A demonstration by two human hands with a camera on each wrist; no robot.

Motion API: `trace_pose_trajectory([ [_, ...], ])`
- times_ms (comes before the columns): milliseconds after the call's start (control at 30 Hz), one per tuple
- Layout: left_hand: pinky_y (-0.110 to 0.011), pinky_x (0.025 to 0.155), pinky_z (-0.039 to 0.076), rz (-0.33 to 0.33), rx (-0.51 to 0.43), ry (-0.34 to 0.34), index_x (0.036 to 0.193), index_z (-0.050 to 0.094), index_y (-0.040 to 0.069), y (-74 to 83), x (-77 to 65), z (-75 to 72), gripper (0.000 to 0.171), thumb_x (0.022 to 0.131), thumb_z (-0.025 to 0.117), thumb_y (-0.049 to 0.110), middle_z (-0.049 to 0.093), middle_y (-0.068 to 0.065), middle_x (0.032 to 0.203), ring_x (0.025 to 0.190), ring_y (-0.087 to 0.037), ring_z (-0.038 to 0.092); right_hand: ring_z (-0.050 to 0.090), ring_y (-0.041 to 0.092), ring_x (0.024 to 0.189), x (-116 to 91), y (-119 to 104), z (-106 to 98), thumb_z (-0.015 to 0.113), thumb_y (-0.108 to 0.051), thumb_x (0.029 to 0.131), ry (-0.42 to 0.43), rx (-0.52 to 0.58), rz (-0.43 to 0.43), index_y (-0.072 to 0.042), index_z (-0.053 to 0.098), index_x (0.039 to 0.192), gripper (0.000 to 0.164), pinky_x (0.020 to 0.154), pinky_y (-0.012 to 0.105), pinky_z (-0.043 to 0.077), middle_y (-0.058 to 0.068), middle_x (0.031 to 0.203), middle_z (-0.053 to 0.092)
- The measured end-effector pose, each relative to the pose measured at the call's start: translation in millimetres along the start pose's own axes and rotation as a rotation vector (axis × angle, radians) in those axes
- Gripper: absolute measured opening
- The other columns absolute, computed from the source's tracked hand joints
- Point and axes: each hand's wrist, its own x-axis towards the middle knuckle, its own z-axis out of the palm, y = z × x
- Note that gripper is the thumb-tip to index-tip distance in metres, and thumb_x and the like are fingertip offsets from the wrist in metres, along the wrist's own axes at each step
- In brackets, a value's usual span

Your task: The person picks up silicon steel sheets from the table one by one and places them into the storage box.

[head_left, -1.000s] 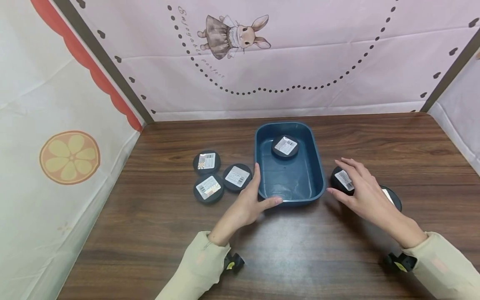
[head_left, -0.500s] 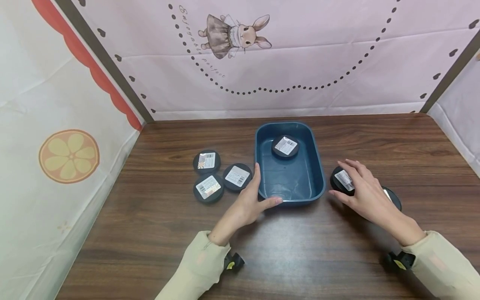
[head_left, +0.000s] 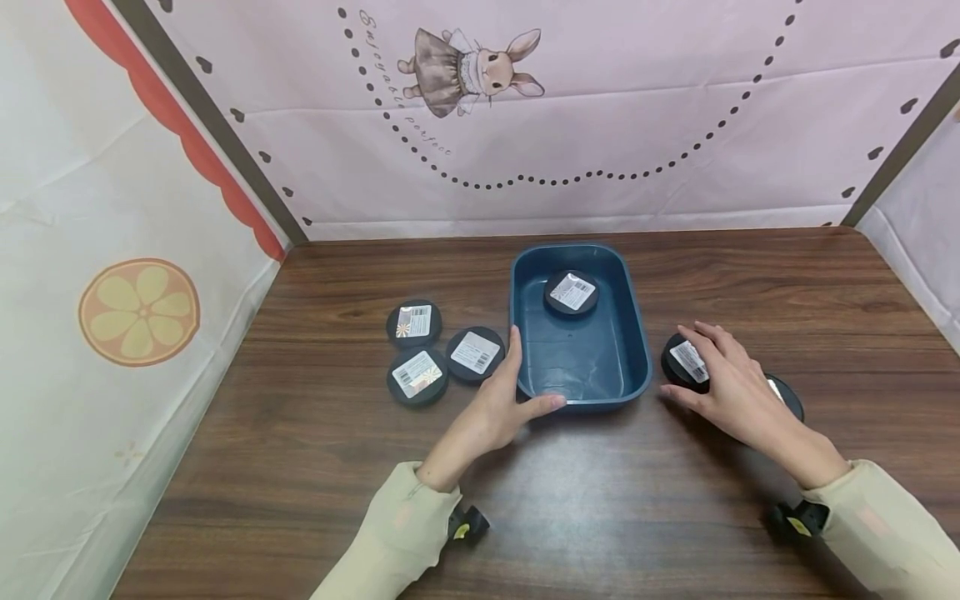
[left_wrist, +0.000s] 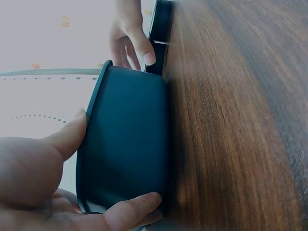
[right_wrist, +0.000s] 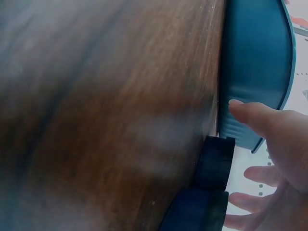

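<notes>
In the head view, a blue plastic box (head_left: 581,358) stands mid-table with a black round container (head_left: 572,293), labelled white on top, inside near its far end. My left hand (head_left: 491,408) grips its near left corner, thumb on the front rim and fingers along the left side, as the left wrist view's box wall (left_wrist: 127,139) also shows. My right hand (head_left: 731,387) hovers with spread fingers over another black round container (head_left: 684,363) right of the box. The right wrist view shows its fingers apart from that container's side (right_wrist: 215,163). A further one (head_left: 787,398) is partly hidden under the hand.
Left of the box lie three similar black containers, one far (head_left: 414,323), one near (head_left: 417,377) and one beside my left fingers (head_left: 475,355). The wooden table (head_left: 300,467) ends at a printed cloth (head_left: 637,125) behind and another cloth (head_left: 67,417) at left.
My right hand has shifted very slightly to the right and its fingers have lowered a little around the black container. The left hand and box stay in place.
</notes>
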Motion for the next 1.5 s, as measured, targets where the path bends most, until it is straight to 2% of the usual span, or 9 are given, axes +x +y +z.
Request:
trace_pose_trajectory([
  [533,-0.048,0.126,0.019,-0.006,-0.006,-0.011,0.161,-0.011,0.02,0.9,-0.9,-0.1,0.112,0.091,0.073,0.043,0.002,-0.005,0.17,0.156,-0.025,0.014,0.033,0.056,0.137,7,5,1,0.079,-0.033,0.085,-0.086,-0.036,0.044,0.0,0.036,0.152,0.086,0.096,0.076,0.033,0.034,0.154,0.03],
  [967,-0.048,0.126,0.019,-0.004,-0.007,-0.012,0.161,-0.011,0.02,1.9,-1.4,-1.0,0.112,0.091,0.073,0.042,0.002,-0.005,0.17,0.156,-0.025,0.014,0.031,0.058,0.136,14,8,-1,0.077,-0.033,0.088,-0.127,-0.005,0.06,0.002,0.032,0.153,0.086,0.099,0.077,0.031,0.036,0.155,0.025],
  [1267,-0.047,0.126,0.02,0.006,-0.008,-0.012,0.161,-0.011,0.02,1.3,-0.7,-0.2,0.111,0.091,0.072,0.041,0.002,-0.005,0.17,0.156,-0.025,0.015,0.04,0.054,0.129,14,10,0,0.077,-0.026,0.087,-0.068,-0.027,0.046,0.005,0.037,0.15,0.081,0.099,0.069,0.039,0.035,0.148,0.037],
  [1500,-0.047,0.126,0.019,0.006,-0.012,-0.012,0.161,-0.012,0.02,0.2,-0.5,-0.2,0.112,0.091,0.073,0.041,0.002,-0.005,0.17,0.156,-0.025,0.014,0.038,0.055,0.13,15,10,-1,0.075,-0.026,0.087,-0.101,-0.027,0.061,0.005,0.034,0.151,0.082,0.099,0.069,0.039,0.036,0.148,0.036],
])
